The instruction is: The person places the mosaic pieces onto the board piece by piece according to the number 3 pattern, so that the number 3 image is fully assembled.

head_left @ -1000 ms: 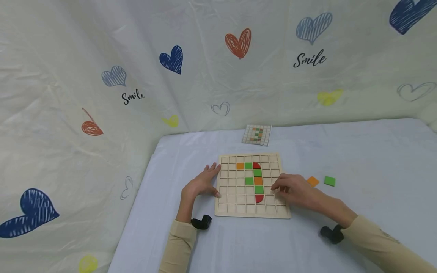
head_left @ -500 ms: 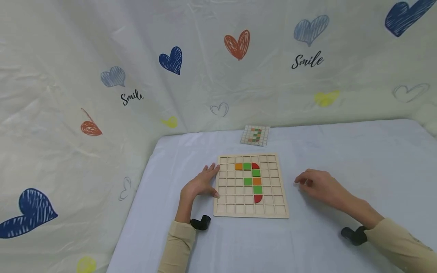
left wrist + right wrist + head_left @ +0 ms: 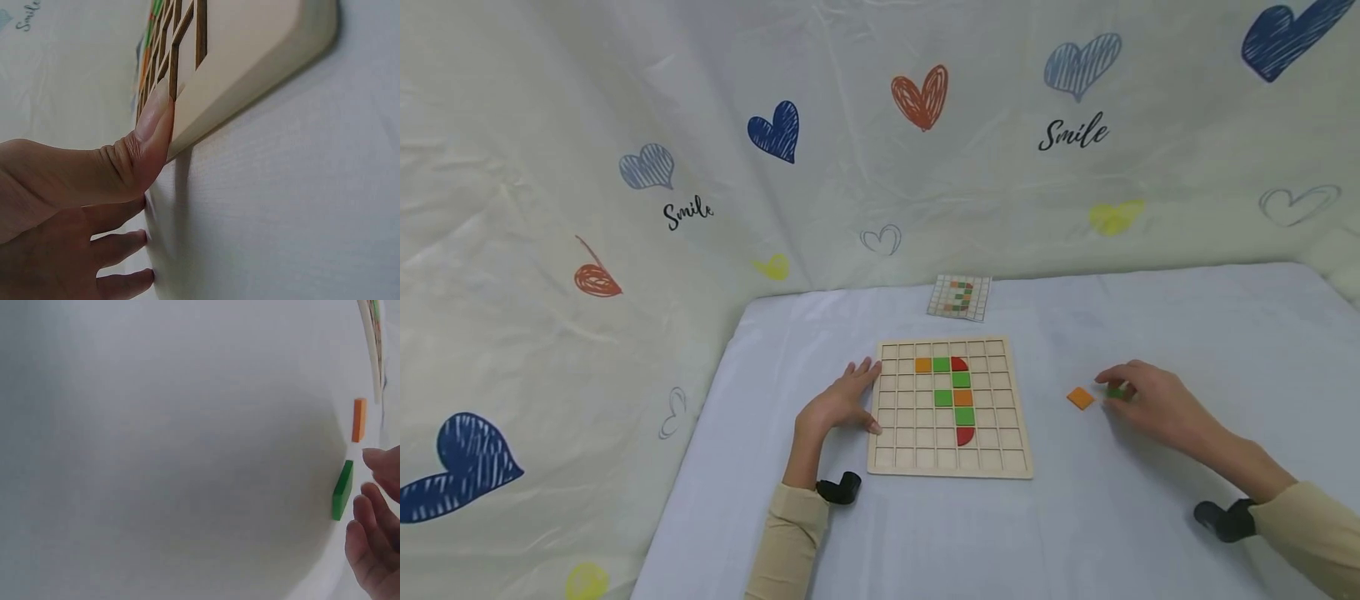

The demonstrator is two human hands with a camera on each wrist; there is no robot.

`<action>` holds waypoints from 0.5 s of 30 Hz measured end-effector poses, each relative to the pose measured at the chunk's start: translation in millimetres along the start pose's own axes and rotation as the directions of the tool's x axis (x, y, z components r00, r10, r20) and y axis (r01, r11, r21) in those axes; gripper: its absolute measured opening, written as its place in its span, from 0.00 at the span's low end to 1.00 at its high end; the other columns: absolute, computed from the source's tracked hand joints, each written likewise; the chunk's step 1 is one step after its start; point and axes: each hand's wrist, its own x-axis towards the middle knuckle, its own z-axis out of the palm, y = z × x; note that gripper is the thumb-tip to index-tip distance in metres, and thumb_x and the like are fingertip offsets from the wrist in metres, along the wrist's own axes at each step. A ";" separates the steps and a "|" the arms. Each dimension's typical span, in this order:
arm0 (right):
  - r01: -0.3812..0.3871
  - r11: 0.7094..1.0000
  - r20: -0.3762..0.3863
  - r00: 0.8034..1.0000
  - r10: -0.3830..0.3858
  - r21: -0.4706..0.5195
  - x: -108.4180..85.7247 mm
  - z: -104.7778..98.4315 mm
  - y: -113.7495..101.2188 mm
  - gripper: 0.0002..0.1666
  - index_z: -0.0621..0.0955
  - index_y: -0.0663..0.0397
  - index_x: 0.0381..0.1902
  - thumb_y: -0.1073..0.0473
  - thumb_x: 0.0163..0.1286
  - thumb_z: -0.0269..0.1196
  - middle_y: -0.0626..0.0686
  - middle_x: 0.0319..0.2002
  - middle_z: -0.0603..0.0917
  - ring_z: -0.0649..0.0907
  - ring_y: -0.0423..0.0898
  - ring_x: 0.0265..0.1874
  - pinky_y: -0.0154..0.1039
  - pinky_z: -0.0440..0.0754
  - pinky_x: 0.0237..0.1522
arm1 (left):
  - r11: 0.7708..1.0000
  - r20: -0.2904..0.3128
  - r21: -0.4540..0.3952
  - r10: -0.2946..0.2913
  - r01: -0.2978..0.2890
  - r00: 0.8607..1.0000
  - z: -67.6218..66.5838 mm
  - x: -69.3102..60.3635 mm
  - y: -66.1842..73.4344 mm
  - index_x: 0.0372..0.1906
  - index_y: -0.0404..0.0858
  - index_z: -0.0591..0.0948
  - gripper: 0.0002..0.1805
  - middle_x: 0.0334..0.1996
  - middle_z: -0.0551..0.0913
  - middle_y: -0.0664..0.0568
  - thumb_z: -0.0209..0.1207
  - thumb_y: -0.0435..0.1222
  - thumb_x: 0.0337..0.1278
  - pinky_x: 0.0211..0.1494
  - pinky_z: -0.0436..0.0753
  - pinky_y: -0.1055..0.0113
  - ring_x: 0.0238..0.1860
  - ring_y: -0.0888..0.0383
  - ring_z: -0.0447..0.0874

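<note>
A square wooden grid board (image 3: 910, 462) lies on the table in the head view, with orange, green and red tiles set in some of its cells. My left hand (image 3: 837, 405) rests against the board's left edge, fingers spread; in the left wrist view its thumb (image 3: 150, 128) lies over the rim. To the right of the board, my right hand (image 3: 1157, 404) hovers around a loose green tile (image 3: 1117, 392). In the right wrist view the green tile (image 3: 342, 490) sits on the table, with the fingertips close by and no grip on it visible.
A loose orange tile (image 3: 1081, 398) lies between the board and my right hand. Behind the board is a small card (image 3: 960, 297) printed with a coloured grid pattern. A white cloth covers the table, and a curtain (image 3: 827, 208) with printed hearts hangs behind.
My right hand has moved right from over the board to the loose green tile, uncovering the orange tile. The left hand stays at the board's edge.
</note>
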 end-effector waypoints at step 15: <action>-0.115 0.993 0.040 0.993 0.113 0.027 -1.3 0.6 10.8 0.13 0.83 0.70 0.40 0.69 0.59 0.72 0.62 0.36 0.85 0.82 0.52 0.32 0.37 0.79 0.30 | 1.000 -0.006 -0.004 0.011 -0.011 1.000 0.9 -0.2 1.2 0.82 0.41 0.57 0.61 0.84 0.49 0.46 0.80 0.32 0.41 0.82 0.53 0.42 0.84 0.44 0.40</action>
